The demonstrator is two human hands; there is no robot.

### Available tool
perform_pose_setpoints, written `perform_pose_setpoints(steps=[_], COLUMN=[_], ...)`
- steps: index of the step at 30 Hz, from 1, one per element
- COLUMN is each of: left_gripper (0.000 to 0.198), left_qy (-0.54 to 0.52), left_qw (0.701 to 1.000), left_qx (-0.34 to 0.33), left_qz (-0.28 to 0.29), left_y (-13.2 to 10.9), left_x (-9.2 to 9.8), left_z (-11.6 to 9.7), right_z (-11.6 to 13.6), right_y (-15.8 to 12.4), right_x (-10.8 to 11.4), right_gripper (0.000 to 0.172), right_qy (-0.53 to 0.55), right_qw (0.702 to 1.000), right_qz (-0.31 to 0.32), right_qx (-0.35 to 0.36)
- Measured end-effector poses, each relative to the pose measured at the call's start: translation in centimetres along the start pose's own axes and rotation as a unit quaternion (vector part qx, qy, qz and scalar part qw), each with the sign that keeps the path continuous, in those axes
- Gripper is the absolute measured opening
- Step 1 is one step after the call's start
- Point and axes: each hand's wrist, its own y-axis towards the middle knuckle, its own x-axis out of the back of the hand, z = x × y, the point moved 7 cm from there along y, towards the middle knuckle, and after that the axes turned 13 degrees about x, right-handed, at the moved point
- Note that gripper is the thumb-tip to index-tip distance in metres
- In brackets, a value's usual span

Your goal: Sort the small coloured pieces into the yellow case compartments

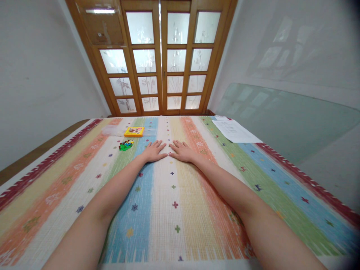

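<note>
My left hand point(154, 151) lies flat, palm down, on the striped cloth point(174, 210), fingers stretched out and holding nothing. My right hand point(182, 150) lies flat beside it in the same way, the two thumbs nearly touching. Both forearms reach out across the cloth. A small heap of coloured toy bricks point(126, 144) sits a short way to the left of my left hand. Behind the bricks lies a yellow box point(134, 131), with a clear plastic bag point(113, 130) to its left.
A white printed sheet point(234, 131) lies at the far right of the cloth. A glass pane point(281, 120) leans against the right wall. Wooden doors with frosted panes point(157, 60) stand behind the table. The table's left edge point(42, 150) shows bare wood.
</note>
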Motion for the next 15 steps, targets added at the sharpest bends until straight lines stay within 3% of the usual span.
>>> perform_pose_setpoints(steps=[6,10,12,15], left_gripper=[0.083,0.064,0.055,0.050], left_qy=[-0.007,-0.058,-0.101,-0.161], left_qw=[1.000,0.997,0.990,0.966], left_qx=[0.001,-0.012,0.027,0.120], left_qz=[-0.014,-0.059,-0.091,-0.163], left_y=[-0.1,0.2,0.8,1.5], left_x=[0.4,1.9,3.2,5.6], left_z=[0.0,0.6,2.2,6.3], right_z=[0.4,0.8,0.1,-0.9], right_y=[-0.2,-0.2,-0.2,0.1], right_x=[0.8,2.4,3.1,3.5], right_gripper=[0.082,0.064,0.061,0.055], right_qy=[-0.006,0.025,0.033,0.038], right_qw=[0.999,0.995,0.992,0.986], right_qz=[-0.028,-0.090,-0.123,-0.150], right_qx=[0.014,0.025,-0.018,-0.054])
